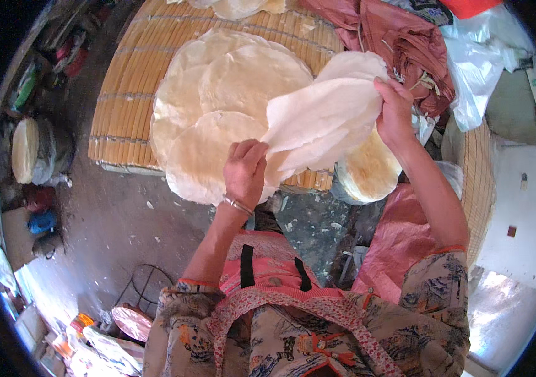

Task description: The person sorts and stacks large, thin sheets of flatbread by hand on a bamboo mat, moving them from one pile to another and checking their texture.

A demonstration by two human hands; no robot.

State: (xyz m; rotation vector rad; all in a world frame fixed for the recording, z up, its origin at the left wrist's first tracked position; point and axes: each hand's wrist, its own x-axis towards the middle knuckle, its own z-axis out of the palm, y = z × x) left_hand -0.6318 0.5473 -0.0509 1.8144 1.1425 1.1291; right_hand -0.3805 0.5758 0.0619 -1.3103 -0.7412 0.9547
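Note:
My left hand point(245, 170), with a metal bangle at its wrist, pinches the near left edge of a thin pale flatbread sheet point(326, 115). My right hand point(396, 110) grips the same sheet at its far right edge. Between the hands it hangs in folds, and more than one layer may be there. Beneath and to the left, several round flatbread sheets point(249, 77) overlap on a slatted reed mat point(126, 89). A thick round stack of browned flatbreads point(370, 165) stands below my right hand, partly covered by the held sheet.
Dark red woven plastic sacking point(404, 52) and clear plastic bags point(477, 70) lie at the far right. Another round stack point(25, 151) is on the left. A wire stand point(143, 290) and a small round stool point(131, 323) are at lower left. White scraps dot the floor point(122, 226).

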